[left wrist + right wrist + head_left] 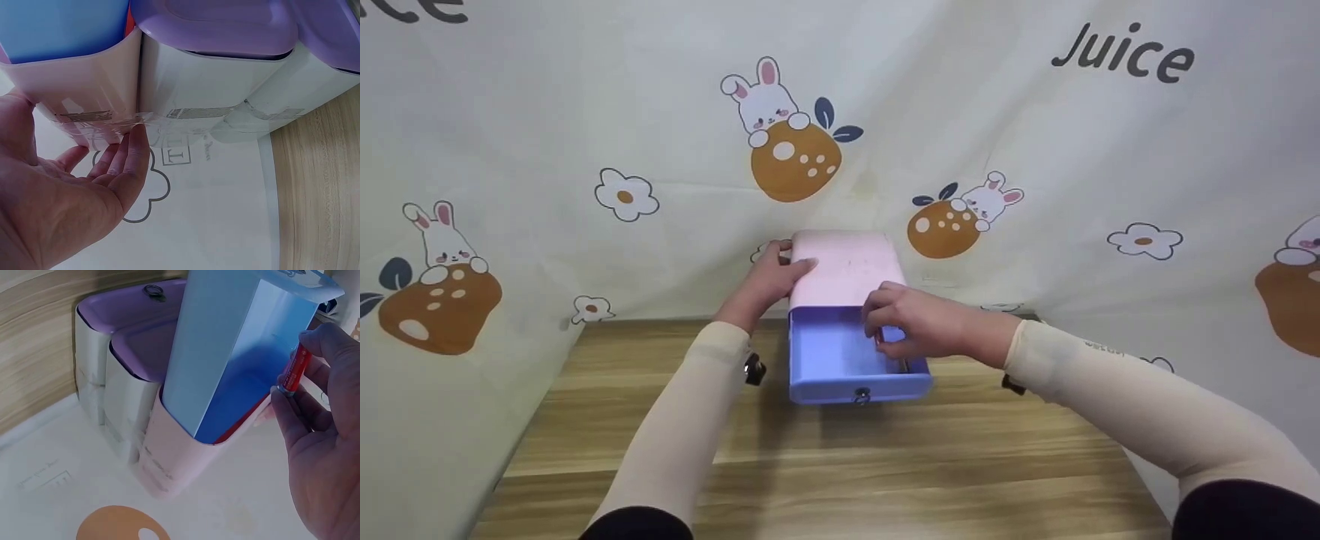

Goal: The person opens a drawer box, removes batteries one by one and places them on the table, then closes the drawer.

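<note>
A stacked drawer unit stands against the backdrop, its top casing pink (847,262). The blue drawer (821,341) of that top tier is pulled out toward the front. My left hand (769,279) grips the pink casing at its left side, thumb on top; the left wrist view shows the other fingers against its back. Over the right part of the drawer, my right hand (926,322) pinches a small red battery (296,370) between thumb and fingers. Part of the drawer's inside is hidden by this hand.
Below the pink tier are white casings (197,84) with purple drawer fronts (138,306), which are pushed in. A metal ring pull (862,395) is on the blue front. Under everything lies a wood-grain table (885,465), with a printed cloth (682,135) behind.
</note>
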Available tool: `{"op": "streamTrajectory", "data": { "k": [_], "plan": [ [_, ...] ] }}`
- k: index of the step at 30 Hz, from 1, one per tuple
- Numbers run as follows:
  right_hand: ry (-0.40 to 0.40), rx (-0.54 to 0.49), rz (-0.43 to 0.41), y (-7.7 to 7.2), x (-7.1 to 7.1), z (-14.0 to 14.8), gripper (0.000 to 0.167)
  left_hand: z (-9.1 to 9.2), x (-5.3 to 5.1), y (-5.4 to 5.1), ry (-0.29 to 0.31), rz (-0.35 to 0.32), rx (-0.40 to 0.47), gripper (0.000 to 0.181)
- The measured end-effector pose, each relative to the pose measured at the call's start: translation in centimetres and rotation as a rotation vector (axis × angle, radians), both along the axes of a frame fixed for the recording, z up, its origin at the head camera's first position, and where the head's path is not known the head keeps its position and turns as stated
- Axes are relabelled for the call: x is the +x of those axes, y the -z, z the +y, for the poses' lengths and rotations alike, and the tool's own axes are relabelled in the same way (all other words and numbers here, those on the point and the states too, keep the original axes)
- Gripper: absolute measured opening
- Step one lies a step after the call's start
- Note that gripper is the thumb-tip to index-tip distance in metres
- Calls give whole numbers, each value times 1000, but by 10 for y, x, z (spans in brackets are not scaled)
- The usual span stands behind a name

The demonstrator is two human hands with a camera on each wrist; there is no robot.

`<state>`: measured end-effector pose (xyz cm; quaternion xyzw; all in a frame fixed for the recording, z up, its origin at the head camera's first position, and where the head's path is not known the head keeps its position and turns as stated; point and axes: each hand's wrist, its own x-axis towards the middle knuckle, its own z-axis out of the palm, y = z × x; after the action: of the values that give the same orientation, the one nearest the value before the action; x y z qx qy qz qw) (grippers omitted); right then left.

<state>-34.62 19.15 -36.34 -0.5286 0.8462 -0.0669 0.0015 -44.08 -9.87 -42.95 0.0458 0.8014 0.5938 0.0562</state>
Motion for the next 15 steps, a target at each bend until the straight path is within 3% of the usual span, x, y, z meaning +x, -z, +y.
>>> {"op": "streamTrajectory", "data": {
  "k": [15],
  "plan": [
    [39, -108, 30, -11, -5, 31, 15, 1, -2, 1, -5, -6, 15, 84]
  ]
}}
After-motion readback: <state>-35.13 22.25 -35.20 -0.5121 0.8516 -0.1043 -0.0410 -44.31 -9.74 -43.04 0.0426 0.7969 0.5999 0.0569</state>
